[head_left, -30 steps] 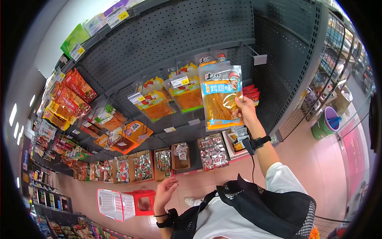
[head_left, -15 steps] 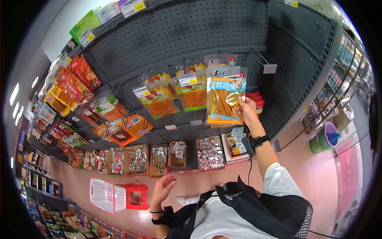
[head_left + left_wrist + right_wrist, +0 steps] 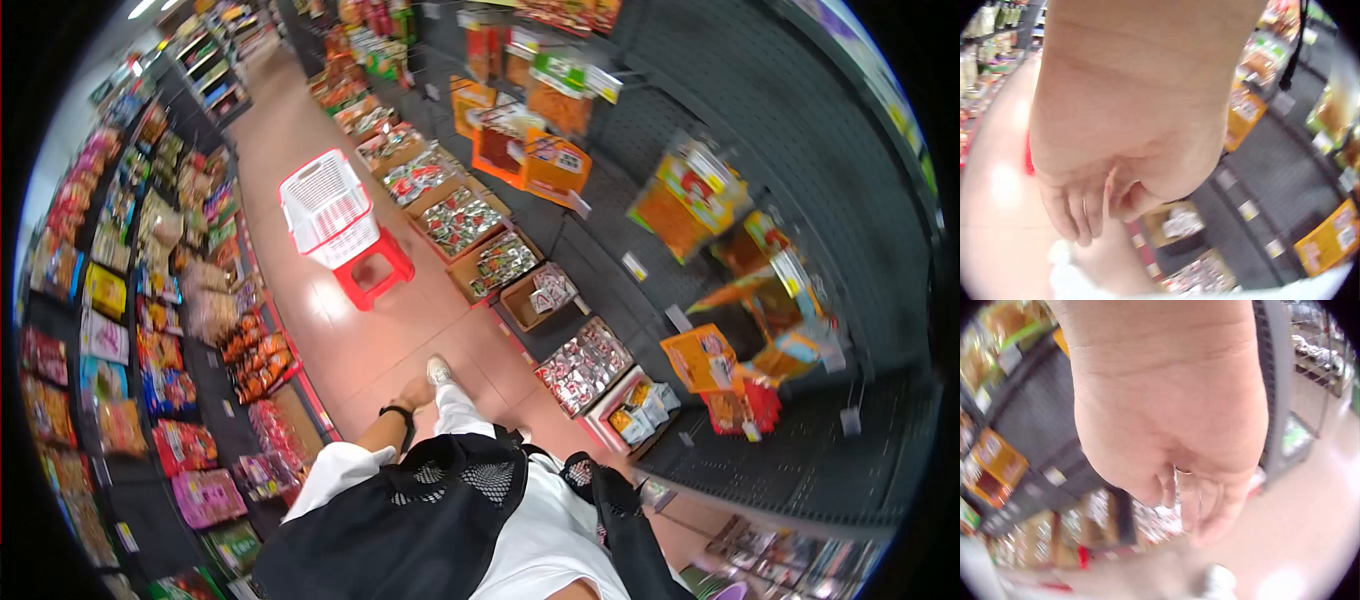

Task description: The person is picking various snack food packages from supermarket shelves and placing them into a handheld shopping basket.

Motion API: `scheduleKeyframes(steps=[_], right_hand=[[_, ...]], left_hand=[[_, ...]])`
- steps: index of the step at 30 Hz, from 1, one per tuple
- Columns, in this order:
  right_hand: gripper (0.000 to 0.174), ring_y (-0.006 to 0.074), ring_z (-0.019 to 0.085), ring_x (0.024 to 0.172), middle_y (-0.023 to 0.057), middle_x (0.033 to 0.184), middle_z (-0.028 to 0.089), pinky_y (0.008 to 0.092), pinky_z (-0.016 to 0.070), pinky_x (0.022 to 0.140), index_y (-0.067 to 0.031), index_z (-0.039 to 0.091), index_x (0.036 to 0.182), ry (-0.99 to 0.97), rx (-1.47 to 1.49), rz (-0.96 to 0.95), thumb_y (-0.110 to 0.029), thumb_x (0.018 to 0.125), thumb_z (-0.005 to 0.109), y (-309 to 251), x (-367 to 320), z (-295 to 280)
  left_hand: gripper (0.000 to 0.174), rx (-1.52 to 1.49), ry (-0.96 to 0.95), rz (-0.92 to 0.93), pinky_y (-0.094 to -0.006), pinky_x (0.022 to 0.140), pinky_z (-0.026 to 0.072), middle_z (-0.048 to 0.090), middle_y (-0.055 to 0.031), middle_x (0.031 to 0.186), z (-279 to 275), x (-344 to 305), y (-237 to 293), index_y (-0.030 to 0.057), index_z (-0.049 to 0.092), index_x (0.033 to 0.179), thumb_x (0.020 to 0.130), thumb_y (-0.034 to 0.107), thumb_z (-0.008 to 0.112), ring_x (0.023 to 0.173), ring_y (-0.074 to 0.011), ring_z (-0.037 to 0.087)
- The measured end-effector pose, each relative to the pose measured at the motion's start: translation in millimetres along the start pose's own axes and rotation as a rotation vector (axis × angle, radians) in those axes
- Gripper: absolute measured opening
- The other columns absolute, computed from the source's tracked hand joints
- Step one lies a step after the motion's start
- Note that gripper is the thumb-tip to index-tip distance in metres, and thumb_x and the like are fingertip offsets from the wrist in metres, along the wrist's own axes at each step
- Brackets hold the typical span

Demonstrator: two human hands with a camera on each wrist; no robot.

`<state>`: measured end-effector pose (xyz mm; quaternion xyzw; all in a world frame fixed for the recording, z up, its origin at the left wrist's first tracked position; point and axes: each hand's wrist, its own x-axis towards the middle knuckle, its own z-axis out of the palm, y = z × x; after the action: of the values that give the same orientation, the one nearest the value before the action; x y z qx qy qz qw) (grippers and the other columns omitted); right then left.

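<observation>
My left hand point(image 3: 415, 390) hangs low in front of the body, over the tiled floor. Up close in the left wrist view, that hand point(image 3: 1129, 137) has loosely bent fingers and holds nothing. The right hand point(image 3: 1172, 425) shows in the right wrist view, its fingers hanging loosely curled with no item in them; the head view does not show it. Blurred orange and blue packets point(image 3: 785, 358) hang on the rack at the right, away from both hands. Nearer the middle hang an orange packet point(image 3: 557, 168) and a yellow-green one point(image 3: 690, 200).
A white and red basket point(image 3: 325, 205) rests on a red stool point(image 3: 375, 270) in the aisle. Open boxes of small packets point(image 3: 585, 367) line the bottom of the right shelf. More shelves hold bagged snacks point(image 3: 185, 445) at the left. A shoe point(image 3: 438, 370) is on the floor.
The head view has swung left towards the aisle and basket. My right hand has let go of the blue and orange packet and dropped out of the head view.
</observation>
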<state>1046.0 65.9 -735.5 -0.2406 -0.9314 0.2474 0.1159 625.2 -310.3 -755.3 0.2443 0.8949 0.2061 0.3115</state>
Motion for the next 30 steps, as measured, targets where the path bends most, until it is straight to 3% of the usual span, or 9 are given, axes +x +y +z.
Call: scheduleKeyframes(steps=[1, 5, 7, 11, 19, 20, 21, 23, 30], right_hand=[[0.023, 0.0262, 0.065, 0.079, 0.0093, 0.084, 0.067, 0.0384, 0.0500, 0.067, -0.0043, 0.066, 0.093, -0.053, -0.013, -0.017, -0.023, 0.091, 0.053, 9.6, 0.4, -3.9], [0.022, 0.0264, 0.065, 0.077, 0.0096, 0.082, 0.067, 0.0407, 0.0509, 0.066, -0.0045, 0.067, 0.092, -0.219, -0.045, -0.028, -0.022, 0.089, 0.054, 38.9, 10.9, -6.6], [0.022, 0.0265, 0.066, 0.076, 0.0098, 0.081, 0.067, 0.0418, 0.0514, 0.066, -0.0046, 0.067, 0.091, -0.273, -0.048, 0.004, -0.022, 0.088, 0.055, 30.0, 17.0, 0.7], [0.021, 0.0267, 0.066, 0.074, 0.0101, 0.080, 0.067, 0.0441, 0.0523, 0.066, -0.0048, 0.068, 0.090, -0.365, -0.054, 0.072, -0.022, 0.086, 0.056, 27.6, 28.0, 19.8], [0.020, 0.0272, 0.067, 0.070, 0.0107, 0.077, 0.067, 0.0487, 0.0541, 0.065, -0.0052, 0.069, 0.087, -0.371, -0.007, 0.187, -0.021, 0.082, 0.059, 4.1, 187.5, 180.2], [0.020, 0.0272, 0.067, 0.070, 0.0107, 0.077, 0.067, 0.0487, 0.0541, 0.065, -0.0052, 0.069, 0.087, -0.367, -0.002, 0.180, -0.021, 0.082, 0.059, -33.7, 220.3, 145.5], [0.015, 0.0227, 0.068, 0.067, 0.0105, 0.078, 0.067, 0.0355, 0.0547, 0.052, -0.0013, 0.065, 0.085, -0.384, 0.675, 0.681, -0.014, 0.084, 0.057, -98.8, 281.8, 139.8], [0.017, 0.0223, 0.068, 0.068, 0.0120, 0.079, 0.067, 0.0341, 0.0554, 0.053, 0.0010, 0.063, 0.089, -0.381, 0.627, 0.715, -0.014, 0.088, 0.055, -171.6, 337.4, 109.0], [0.022, 0.0198, 0.068, 0.075, 0.0119, 0.088, 0.068, 0.0323, 0.0560, 0.061, -0.0017, 0.062, 0.101, -0.769, 0.658, 0.585, -0.018, 0.087, 0.058, -294.7, 425.2, 187.4]], left_hand=[[0.017, 0.334, 0.024, 0.270, -0.0418, 0.061, 0.0533, 0.065, -0.0215, 0.077, 60.5, 5.3, -107.8, -0.0010, 0.064, 0.082, 0.080, 0.013, 0.055, 0.069, -0.0275, 0.066], [0.019, 0.164, 0.015, 0.069, -0.0426, 0.063, 0.0531, 0.065, -0.0223, 0.079, 86.9, -55.1, -128.3, -0.0013, 0.064, 0.084, 0.080, 0.015, 0.055, 0.071, -0.0300, 0.066], [0.021, 0.096, -0.019, -0.024, -0.0431, 0.064, 0.0529, 0.065, -0.0229, 0.081, 92.4, -180.4, -220.9, -0.0015, 0.064, 0.084, 0.080, 0.016, 0.054, 0.072, -0.0317, 0.066], [0.024, -0.037, -0.082, -0.191, -0.0441, 0.065, 0.0526, 0.065, -0.0240, 0.083, 130.0, -161.0, -168.4, -0.0018, 0.065, 0.086, 0.081, 0.019, 0.054, 0.075, -0.0351, 0.065], [0.030, -0.226, -0.108, -0.393, -0.0461, 0.069, 0.0520, 0.065, -0.0263, 0.089, -3.4, -38.4, -112.7, -0.0025, 0.065, 0.090, 0.082, 0.024, 0.054, 0.081, -0.0418, 0.064], [0.031, -0.257, -0.122, -0.436, -0.0464, 0.069, 0.0519, 0.065, -0.0265, 0.090, -33.4, -30.0, -110.1, -0.0026, 0.065, 0.091, 0.082, 0.025, 0.054, 0.082, -0.0426, 0.064], [0.031, -0.256, -0.112, -0.436, -0.0464, 0.069, 0.0519, 0.065, -0.0265, 0.090, -38.9, -15.1, -117.3, -0.0026, 0.065, 0.091, 0.082, 0.025, 0.054, 0.082, -0.0426, 0.064], [0.024, -0.956, -0.060, -0.524, -0.0408, 0.061, 0.0553, 0.066, -0.0236, 0.084, -53.7, 14.0, -121.6, -0.0045, 0.061, 0.095, 0.084, 0.016, 0.053, 0.071, -0.0350, 0.067], [0.020, -1.269, 0.271, -0.552, -0.0356, 0.055, 0.0570, 0.064, -0.0210, 0.082, -128.0, 12.6, -146.0, -0.0069, 0.053, 0.104, 0.088, 0.005, 0.049, 0.066, -0.0294, 0.067]])
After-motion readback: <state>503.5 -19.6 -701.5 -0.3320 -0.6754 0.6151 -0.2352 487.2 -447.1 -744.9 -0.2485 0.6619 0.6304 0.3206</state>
